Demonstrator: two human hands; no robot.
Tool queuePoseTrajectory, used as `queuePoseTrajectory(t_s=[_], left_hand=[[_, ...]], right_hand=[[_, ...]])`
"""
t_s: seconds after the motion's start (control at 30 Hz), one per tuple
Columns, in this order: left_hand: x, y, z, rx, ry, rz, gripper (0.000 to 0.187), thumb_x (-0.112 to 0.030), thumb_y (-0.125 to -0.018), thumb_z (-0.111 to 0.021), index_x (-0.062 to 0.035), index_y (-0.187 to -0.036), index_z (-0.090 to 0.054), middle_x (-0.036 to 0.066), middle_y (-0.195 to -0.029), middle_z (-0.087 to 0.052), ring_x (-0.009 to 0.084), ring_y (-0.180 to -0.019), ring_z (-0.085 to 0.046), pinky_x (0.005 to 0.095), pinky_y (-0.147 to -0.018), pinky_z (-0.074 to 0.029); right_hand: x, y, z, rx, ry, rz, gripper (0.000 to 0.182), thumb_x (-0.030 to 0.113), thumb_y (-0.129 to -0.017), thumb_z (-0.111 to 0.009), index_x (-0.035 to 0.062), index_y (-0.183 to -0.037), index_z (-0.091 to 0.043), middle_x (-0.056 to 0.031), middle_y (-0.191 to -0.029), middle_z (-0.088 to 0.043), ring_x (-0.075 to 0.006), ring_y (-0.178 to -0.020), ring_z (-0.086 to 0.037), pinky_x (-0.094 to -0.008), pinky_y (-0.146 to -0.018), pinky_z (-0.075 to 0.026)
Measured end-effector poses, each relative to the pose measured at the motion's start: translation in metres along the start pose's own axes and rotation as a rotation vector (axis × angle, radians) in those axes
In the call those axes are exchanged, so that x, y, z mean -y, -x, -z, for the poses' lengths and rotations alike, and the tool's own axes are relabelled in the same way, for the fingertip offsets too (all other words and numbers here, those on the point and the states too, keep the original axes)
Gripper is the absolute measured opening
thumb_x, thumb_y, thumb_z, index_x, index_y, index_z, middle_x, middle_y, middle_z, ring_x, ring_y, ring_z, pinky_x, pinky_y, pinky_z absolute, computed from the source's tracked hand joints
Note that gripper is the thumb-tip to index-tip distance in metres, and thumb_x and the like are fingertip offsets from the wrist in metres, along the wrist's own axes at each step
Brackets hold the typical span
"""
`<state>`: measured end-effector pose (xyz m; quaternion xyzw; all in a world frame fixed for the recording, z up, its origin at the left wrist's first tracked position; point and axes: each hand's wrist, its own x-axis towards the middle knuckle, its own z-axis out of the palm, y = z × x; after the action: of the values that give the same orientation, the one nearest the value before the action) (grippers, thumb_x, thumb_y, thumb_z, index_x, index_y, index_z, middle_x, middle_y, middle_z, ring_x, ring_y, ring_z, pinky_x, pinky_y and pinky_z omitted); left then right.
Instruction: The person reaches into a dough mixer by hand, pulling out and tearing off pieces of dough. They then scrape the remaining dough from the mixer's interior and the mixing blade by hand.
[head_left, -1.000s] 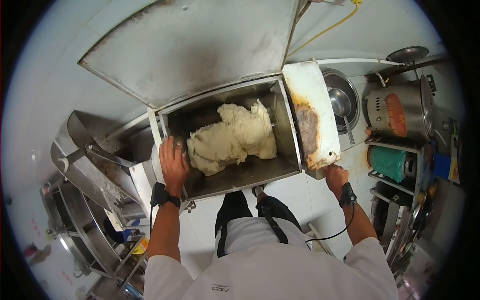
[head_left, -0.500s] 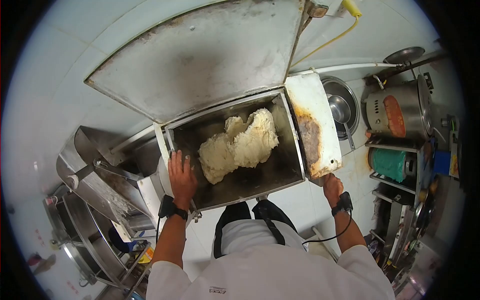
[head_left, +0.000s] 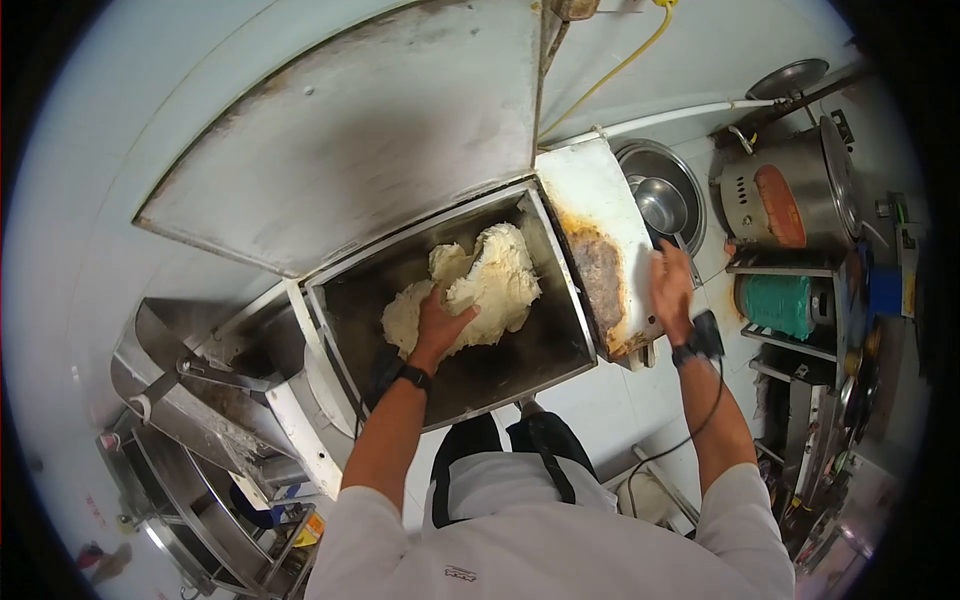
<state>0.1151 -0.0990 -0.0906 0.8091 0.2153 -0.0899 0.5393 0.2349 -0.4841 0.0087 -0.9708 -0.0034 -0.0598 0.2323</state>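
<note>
A big, rough lump of pale dough (head_left: 500, 275) lies in the metal tub of a mixer (head_left: 455, 408), under its raised lid (head_left: 370, 130). Against the dough's near left side rests my left hand (head_left: 438, 325), thumb stretched out to the right and fingers spread. My right hand (head_left: 672, 290) hovers beyond the right edge of the rust-stained white housing (head_left: 585, 185), its fingers extended and holding nothing. Just past those fingertips, a ladle (head_left: 661, 206) sits in a round metal basin (head_left: 690, 170), and the hand overlaps part of its handle.
To the right, a large steel pot (head_left: 785, 200) stands on a rack, with a green-wrapped container (head_left: 777, 304) beneath. A metal trough-like machine part (head_left: 165, 340) is on the left. A yellow cable (head_left: 610, 75) runs down the back wall.
My left hand has gone from the tub's left rim onto the dough. My right hand has left the housing's front corner and moved up towards the basin. The view has shifted slightly.
</note>
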Motion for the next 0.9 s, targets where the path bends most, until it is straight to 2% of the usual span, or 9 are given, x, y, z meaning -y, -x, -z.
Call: queuePoseTrajectory(t_s=[0.03,0.1,0.23,0.3,0.43,0.5,0.7,0.83,0.9], left_hand=[[0.012,-0.008,-0.008,0.007,-0.003,-0.001,0.08,-0.029,-0.069,-0.087,0.0037,-0.133,-0.053,0.022,-0.134,-0.057,0.0341,-0.123,-0.056,0.0401,-0.104,-0.045],[0.035,-0.02,-0.023,0.115,-0.114,0.196,0.091,-0.039,-0.063,-0.088,-0.0014,-0.137,-0.05,0.024,-0.131,-0.051,0.0373,-0.124,-0.051,0.0441,-0.103,-0.046],[0.025,0.0,-0.043,0.009,-0.179,0.266,0.09,-0.035,-0.063,-0.089,-0.0008,-0.136,-0.05,0.023,-0.122,-0.053,0.0389,-0.117,-0.054,0.0447,-0.101,-0.046],[0.006,0.009,-0.052,-0.226,-0.336,0.282,0.078,-0.025,-0.065,-0.087,0.0007,-0.131,-0.052,0.025,-0.122,-0.053,0.0406,-0.112,-0.056,0.045,-0.099,-0.048],[0.001,0.013,-0.06,-0.261,-0.298,0.364,0.069,-0.014,-0.068,-0.083,0.0026,-0.128,-0.052,0.027,-0.122,-0.052,0.0434,-0.111,-0.055,0.045,-0.098,-0.048],[-0.004,0.02,-0.067,-0.422,-0.205,0.409,0.057,-0.006,-0.07,-0.08,0.005,-0.12,-0.056,0.027,-0.116,-0.056,0.0421,-0.107,-0.058,0.0435,-0.095,-0.048],[-0.01,0.038,-0.072,-0.457,-0.096,0.294,0.043,-0.004,-0.071,-0.08,0.0087,-0.107,-0.06,0.025,-0.099,-0.065,0.0384,-0.095,-0.065,0.042,-0.087,-0.05],[-0.004,0.04,-0.076,-0.469,0.061,0.285,0.043,-0.004,-0.07,-0.081,0.0087,-0.105,-0.061,0.026,-0.1,-0.064,0.0395,-0.097,-0.064,0.0432,-0.085,-0.051],[-0.006,0.037,-0.076,-0.427,-0.123,0.236,0.042,-0.003,-0.073,-0.082,0.005,-0.108,-0.061,0.019,-0.101,-0.069,0.0278,-0.092,-0.066,0.036,-0.083,-0.051]], right_hand=[[-0.001,-0.007,-0.017,0.035,0.061,0.122,0.041,0.024,-0.099,-0.055,-0.0031,-0.13,-0.056,-0.0279,-0.12,-0.061,-0.0429,-0.116,-0.055,-0.0474,-0.101,-0.044],[0.021,-0.01,-0.026,0.095,0.074,-0.072,0.053,0.035,-0.099,-0.054,-0.0046,-0.134,-0.05,-0.0298,-0.122,-0.06,-0.0462,-0.114,-0.057,-0.0497,-0.097,-0.046],[0.04,-0.011,-0.017,0.16,0.115,-0.218,0.063,0.048,-0.097,-0.052,-0.0049,-0.132,-0.05,-0.0302,-0.121,-0.061,-0.0457,-0.111,-0.06,-0.0495,-0.093,-0.049],[0.041,-0.012,-0.021,0.132,0.126,-0.224,0.062,0.048,-0.097,-0.053,-0.0045,-0.13,-0.051,-0.0299,-0.119,-0.062,-0.0451,-0.111,-0.06,-0.0492,-0.094,-0.049],[0.041,-0.012,-0.021,0.125,0.111,-0.244,0.062,0.05,-0.094,-0.057,-0.004,-0.124,-0.055,-0.0292,-0.115,-0.064,-0.0441,-0.108,-0.062,-0.0485,-0.095,-0.049],[0.041,-0.013,-0.02,0.117,0.107,-0.246,0.062,0.05,-0.093,-0.057,-0.0041,-0.123,-0.055,-0.0293,-0.114,-0.065,-0.0438,-0.108,-0.063,-0.0486,-0.094,-0.049],[0.047,-0.018,-0.011,0.197,0.085,-0.299,0.064,0.05,-0.093,-0.057,-0.003,-0.128,-0.052,-0.0308,-0.118,-0.062,-0.0459,-0.11,-0.061,-0.05,-0.093,-0.049],[0.048,-0.017,-0.01,0.231,0.085,-0.307,0.066,0.05,-0.093,-0.058,-0.004,-0.13,-0.051,-0.0314,-0.118,-0.062,-0.0466,-0.109,-0.061,-0.0508,-0.093,-0.049],[0.045,-0.015,-0.014,0.199,0.084,-0.291,0.066,0.049,-0.093,-0.058,-0.0042,-0.13,-0.051,-0.0313,-0.117,-0.063,-0.0467,-0.109,-0.061,-0.0509,-0.093,-0.049]])
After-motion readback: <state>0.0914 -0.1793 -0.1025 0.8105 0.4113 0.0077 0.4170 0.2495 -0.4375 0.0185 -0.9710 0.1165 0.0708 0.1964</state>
